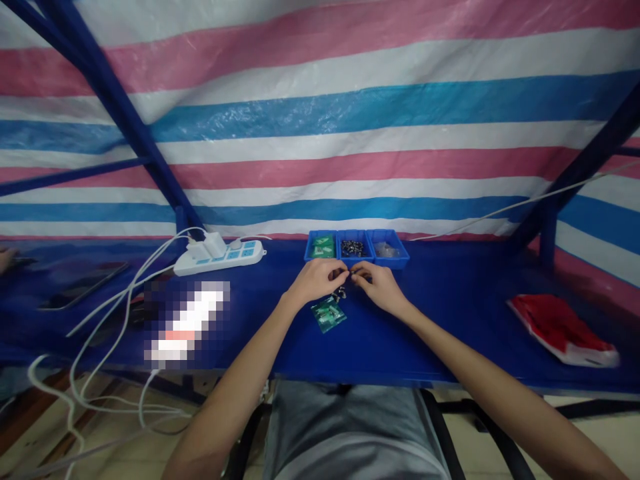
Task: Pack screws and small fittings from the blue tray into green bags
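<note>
My left hand [321, 279] and my right hand [376, 283] meet fingertip to fingertip above the blue table, just in front of the bins. Both are closed in a pinch on something small and dark, too tiny to name. Several small metal parts [340, 293] lie beneath my left fingers. Closer to me is a green printed packet [329, 315], flat on the table. Behind the hands stand three joined blue bins: the left bin [309, 248] holds green packets, the middle bin [355, 235] small dark metal parts, the right bin [403, 253] clear plastic pieces.
A white power strip [220, 260] with plugs and trailing white cables [131, 293] sits to the left, beside a pixelated bright object [190, 323]. A red and white packet [563, 328] lies at the right. Another person's hand [7, 259] shows at the far left, near a dark flat device [85, 285].
</note>
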Demonstrator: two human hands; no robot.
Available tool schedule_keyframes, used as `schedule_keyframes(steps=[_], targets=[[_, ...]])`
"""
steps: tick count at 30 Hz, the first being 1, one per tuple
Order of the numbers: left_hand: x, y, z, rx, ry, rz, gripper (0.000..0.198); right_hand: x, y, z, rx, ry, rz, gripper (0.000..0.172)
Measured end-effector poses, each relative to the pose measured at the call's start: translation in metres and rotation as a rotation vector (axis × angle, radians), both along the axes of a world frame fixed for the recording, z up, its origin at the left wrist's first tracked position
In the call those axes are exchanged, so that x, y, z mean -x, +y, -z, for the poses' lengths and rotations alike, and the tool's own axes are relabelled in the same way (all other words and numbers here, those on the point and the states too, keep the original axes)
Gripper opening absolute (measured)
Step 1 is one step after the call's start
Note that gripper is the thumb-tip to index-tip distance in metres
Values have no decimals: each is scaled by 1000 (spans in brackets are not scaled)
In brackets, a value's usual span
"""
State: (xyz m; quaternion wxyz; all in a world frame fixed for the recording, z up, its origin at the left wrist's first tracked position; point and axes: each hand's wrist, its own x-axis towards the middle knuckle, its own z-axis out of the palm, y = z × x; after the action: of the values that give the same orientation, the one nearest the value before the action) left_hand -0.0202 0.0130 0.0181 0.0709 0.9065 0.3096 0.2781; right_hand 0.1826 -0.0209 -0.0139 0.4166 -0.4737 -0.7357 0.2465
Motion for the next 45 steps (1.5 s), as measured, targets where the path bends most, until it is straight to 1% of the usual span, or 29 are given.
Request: schedule_keyframes(steps=[5,9,15,20,26,32,35,38,42,45], targets=[[1,3,4,11,10,14,17,1,-1,-2,-6,39,11,15],[1,5,7,13,23,24,15,2,1,1,55,132,-9,19],[0,5,9,-4,14,24,16,1,6,8,113,177,-30,27],[-2,5,9,-10,-5,31,17,0,7,9,139,157,-23,31],[-2,4,8,-14,-42,50,18,-2,7,7,117,77,-28,29],[-3,5,8,-18,-77,77,23,0,5,8,152,42,-93,23],[-3,5,8,-44,-82,77,24,2,4,7,141,51,-99,23],[-2,6,9,-60,-71,64,22,2,4,6,107,36,-74,24],[-1,7,10,-44,-36,48,18,0,4,3,51,13,-11,21],[-1,8,10,-31,-30,37,16,0,3,2,6,56,31,18]])
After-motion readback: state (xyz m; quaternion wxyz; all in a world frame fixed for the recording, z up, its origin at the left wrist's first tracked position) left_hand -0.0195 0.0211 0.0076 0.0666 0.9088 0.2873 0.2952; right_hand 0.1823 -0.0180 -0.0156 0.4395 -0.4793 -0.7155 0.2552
